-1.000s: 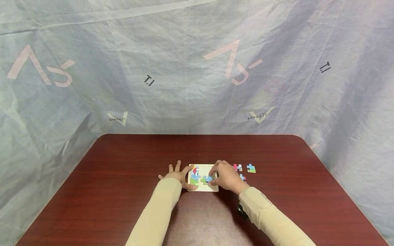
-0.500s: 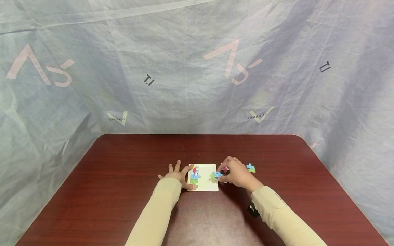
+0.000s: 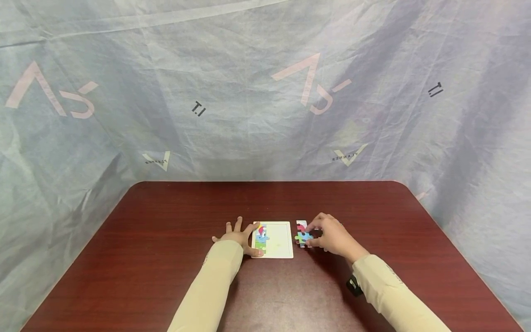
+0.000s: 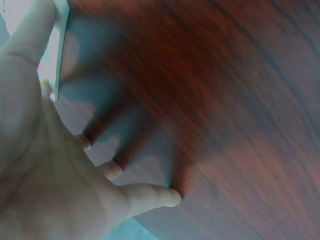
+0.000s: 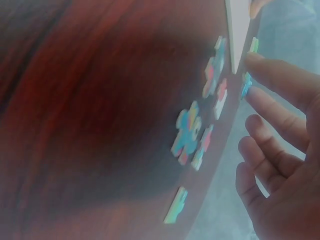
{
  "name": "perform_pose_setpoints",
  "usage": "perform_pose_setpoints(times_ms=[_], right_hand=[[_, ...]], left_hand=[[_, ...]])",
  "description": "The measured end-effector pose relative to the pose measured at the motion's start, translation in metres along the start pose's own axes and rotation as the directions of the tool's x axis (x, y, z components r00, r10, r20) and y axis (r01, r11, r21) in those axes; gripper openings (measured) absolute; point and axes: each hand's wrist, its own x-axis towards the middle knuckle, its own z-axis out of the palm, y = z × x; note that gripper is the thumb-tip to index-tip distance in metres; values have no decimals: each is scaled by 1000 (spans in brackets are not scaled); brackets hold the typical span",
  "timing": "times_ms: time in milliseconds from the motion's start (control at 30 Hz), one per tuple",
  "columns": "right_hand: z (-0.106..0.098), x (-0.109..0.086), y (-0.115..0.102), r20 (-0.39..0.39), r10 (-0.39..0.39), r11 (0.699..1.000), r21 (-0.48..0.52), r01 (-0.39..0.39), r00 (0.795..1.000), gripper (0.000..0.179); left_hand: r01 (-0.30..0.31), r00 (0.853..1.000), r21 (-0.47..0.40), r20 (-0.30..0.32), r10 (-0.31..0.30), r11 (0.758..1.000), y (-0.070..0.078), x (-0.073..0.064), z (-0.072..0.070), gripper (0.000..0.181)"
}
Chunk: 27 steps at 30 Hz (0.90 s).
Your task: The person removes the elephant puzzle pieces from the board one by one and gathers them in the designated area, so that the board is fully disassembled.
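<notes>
A small pale puzzle board (image 3: pixel 280 240) lies flat on the table; several joined pieces (image 3: pixel 261 237) fill its left strip. My left hand (image 3: pixel 234 239) rests at the board's left edge, thumb and index finger on its corners, other fingers spread on the wood. To the right of the board, my right hand (image 3: pixel 335 236) pinches a blue-and-green puzzle piece (image 3: pixel 303 237) between thumb and fingers. In the right wrist view, that piece (image 5: pixel 246 86) is clear of the tabletop. A red-and-white piece (image 3: pixel 301 225) lies just behind it.
Several loose puzzle pieces (image 5: pixel 187 132) lie on the table below the right hand, mostly hidden by it in the head view. The dark red wooden table (image 3: pixel 186 203) ends at a grey cloth backdrop (image 3: pixel 249 138).
My right hand has lifted the blue-and-green piece off the board and carried it right, over the loose pieces. The board's right part is now bare. My left hand has stayed in place.
</notes>
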Motion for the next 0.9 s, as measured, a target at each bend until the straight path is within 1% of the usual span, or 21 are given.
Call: perform_pose_setpoints(times_ms=[300, 567, 700, 900], right_hand=[[-5, -11, 15, -3, 32, 999, 28, -32, 999, 19], [-14, -19, 28, 12, 53, 997, 54, -53, 999, 21], [-19, -23, 35, 13, 61, 997, 56, -61, 998, 22], [-25, -28, 46, -7, 50, 998, 41, -49, 999, 22]], left_hand=[[2, 1000, 9, 13, -3, 1000, -1, 2, 2, 85], [4, 1000, 13, 5, -4, 1000, -4, 6, 5, 86], [5, 1000, 6, 12, -5, 1000, -1, 2, 1, 86], [2, 1000, 28, 2, -3, 1000, 1, -2, 0, 85]])
